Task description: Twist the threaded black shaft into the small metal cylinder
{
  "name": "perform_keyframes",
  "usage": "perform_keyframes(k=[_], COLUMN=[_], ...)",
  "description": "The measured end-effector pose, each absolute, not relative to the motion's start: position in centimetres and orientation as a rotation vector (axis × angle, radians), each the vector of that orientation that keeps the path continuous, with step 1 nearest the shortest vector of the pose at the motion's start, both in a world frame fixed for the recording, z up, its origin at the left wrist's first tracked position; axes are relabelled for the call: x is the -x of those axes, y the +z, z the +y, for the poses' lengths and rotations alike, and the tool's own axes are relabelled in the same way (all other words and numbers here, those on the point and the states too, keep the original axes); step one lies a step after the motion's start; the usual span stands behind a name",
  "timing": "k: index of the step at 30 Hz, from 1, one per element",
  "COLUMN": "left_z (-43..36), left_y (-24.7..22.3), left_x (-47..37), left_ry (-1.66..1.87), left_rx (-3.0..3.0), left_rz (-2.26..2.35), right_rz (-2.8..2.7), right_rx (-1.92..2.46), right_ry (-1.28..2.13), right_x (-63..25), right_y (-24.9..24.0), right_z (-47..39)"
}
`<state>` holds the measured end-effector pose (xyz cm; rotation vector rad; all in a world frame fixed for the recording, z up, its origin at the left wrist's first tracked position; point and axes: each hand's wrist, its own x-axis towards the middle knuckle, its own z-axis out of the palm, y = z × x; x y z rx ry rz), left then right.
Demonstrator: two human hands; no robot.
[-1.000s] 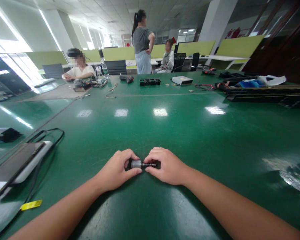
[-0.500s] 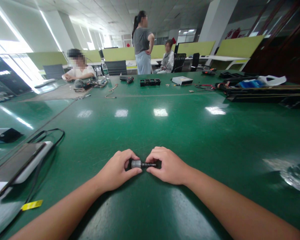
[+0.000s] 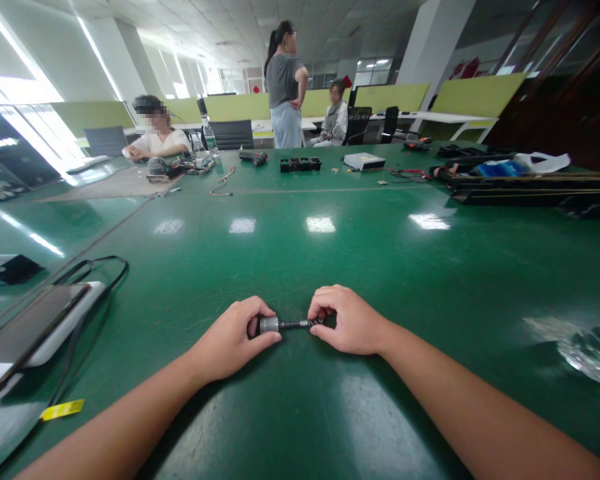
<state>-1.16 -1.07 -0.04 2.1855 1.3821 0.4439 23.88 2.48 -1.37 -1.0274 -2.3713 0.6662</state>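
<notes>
A small metal part with a silver cylinder (image 3: 269, 325) and a thin dark shaft (image 3: 293, 325) lies level just above or on the green table (image 3: 300, 267). My left hand (image 3: 235, 337) grips the cylinder between thumb and fingers. At the shaft's right end, my right hand (image 3: 350, 320) pinches a small dark coil spring (image 3: 315, 321). The spring sits around or against the tip of the shaft; which of the two is too small to tell.
A phone (image 3: 35, 327) on a white object and a black cable (image 3: 73, 353) lie at the left. A glass dish (image 3: 593, 353) stands at the right edge. Farther back are a black part (image 3: 300, 165), a white box (image 3: 364, 161), tools and several people.
My right hand has moved right and slightly up, taking the spring along the shaft to its end. More bare shaft shows. My left hand still holds the cylinder, nearly unmoved.
</notes>
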Motion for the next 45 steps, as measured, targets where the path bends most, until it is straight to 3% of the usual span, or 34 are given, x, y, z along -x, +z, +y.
perform_keyframes(k=[45], left_z=[-1.0], left_y=[-0.5], left_x=[1.3], left_ry=[0.445], left_rx=[-2.244], left_rz=[1.366], right_rz=[-2.252], right_rx=[0.858], right_ry=[0.741], right_x=[-22.1], right_y=[-2.1], right_z=[1.5])
